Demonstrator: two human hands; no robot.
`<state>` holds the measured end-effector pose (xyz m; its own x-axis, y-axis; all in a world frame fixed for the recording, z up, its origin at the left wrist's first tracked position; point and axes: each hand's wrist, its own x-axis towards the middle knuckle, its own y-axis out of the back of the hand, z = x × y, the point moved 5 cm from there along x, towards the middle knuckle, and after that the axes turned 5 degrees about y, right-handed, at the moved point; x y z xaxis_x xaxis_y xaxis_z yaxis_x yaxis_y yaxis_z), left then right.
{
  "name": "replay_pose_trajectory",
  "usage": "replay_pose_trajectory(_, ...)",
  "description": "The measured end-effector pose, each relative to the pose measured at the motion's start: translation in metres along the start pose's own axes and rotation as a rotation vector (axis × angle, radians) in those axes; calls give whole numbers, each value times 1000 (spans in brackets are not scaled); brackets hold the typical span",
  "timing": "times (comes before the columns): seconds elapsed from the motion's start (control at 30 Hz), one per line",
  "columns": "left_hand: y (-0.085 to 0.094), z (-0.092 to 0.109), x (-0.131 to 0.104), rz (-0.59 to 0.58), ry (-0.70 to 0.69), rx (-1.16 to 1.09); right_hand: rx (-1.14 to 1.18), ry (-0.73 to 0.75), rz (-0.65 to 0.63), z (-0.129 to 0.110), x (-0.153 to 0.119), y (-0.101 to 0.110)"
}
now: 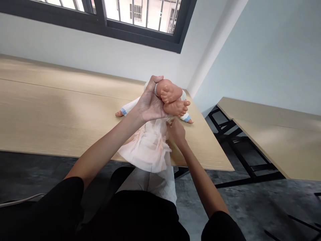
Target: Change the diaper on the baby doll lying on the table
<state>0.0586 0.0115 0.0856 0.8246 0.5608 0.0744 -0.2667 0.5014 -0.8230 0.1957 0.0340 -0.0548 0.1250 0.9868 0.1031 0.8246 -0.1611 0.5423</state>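
A baby doll [173,97] lies on its back on the table, its feet raised toward me. My left hand [152,103] is closed around the doll's ankles and holds both legs up. The doll's arms, in white sleeves with blue cuffs, stretch out to both sides. Below the raised legs a pale pink and white diaper [147,147] lies spread, its near end hanging over the table's front edge. My right hand [177,130] is closed at the diaper's right side, fingers curled on its edge. The doll's head and most of its body are hidden behind its legs and my left hand.
The light wood table [62,113] runs along the wall under a barred window [142,13]. Another wood table [276,130] with a black folding frame [240,150] stands to the right, across a gap. A pale cable [22,201] shows at the lower left.
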Motion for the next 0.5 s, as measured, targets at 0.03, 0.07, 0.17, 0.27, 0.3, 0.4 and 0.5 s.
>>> replay_pose_trajectory(0.03, 0, 2, 1, 7, -1, 0, -150, 118, 36, -4, 0, 2)
replay_pose_trajectory(0.07, 0, 4, 3, 9, -2, 1, -272, 254, 38, -9, 0, 0)
replay_pose_trajectory(0.17, -6, 6, 6, -25, -18, 1, -409, 560, -161, -17, 0, -25)
replay_pose_trajectory(0.27, -12, 6, 7, -66, -23, 6, -418, 648, -358, -15, 3, -48)
replay_pose_trajectory(0.3, -12, 5, 8, -67, -13, 8, -409, 656, -407, -14, 4, -53)
replay_pose_trajectory(0.4, -10, 6, 11, -57, 12, -4, -387, 707, -540, -13, 5, -60)
replay_pose_trajectory(0.5, -9, 9, 12, -74, -8, -39, -415, 759, -606, -12, 8, -60)
